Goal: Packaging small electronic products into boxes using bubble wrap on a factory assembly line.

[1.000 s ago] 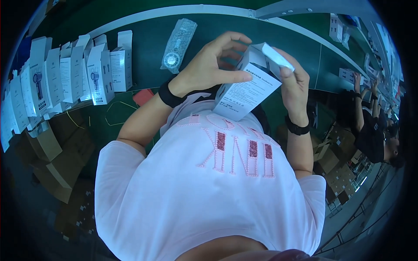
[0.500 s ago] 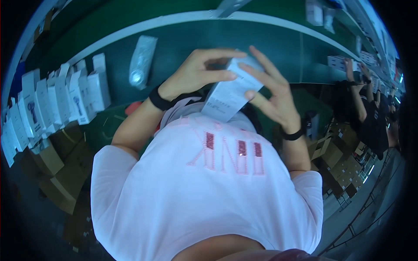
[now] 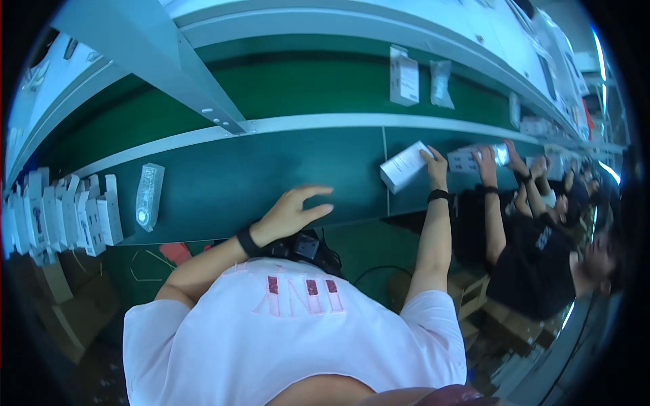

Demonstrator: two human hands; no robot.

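Right hand (image 3: 437, 162) rested with fingers together on a white box (image 3: 404, 166), steadying it on the green bench (image 3: 223, 183). Left hand (image 3: 292, 213) hovered spread and empty near a bagged part (image 3: 149, 196)

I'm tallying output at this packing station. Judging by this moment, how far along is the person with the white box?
Done: the white box looks closed and lies on the green belt. In hand: the right hand rests fingertips on its far end, arm stretched out; the left hand hovers open and empty over the belt. Left: a row of upright white boxes stands at the left, and a clear bagged item lies beside them.
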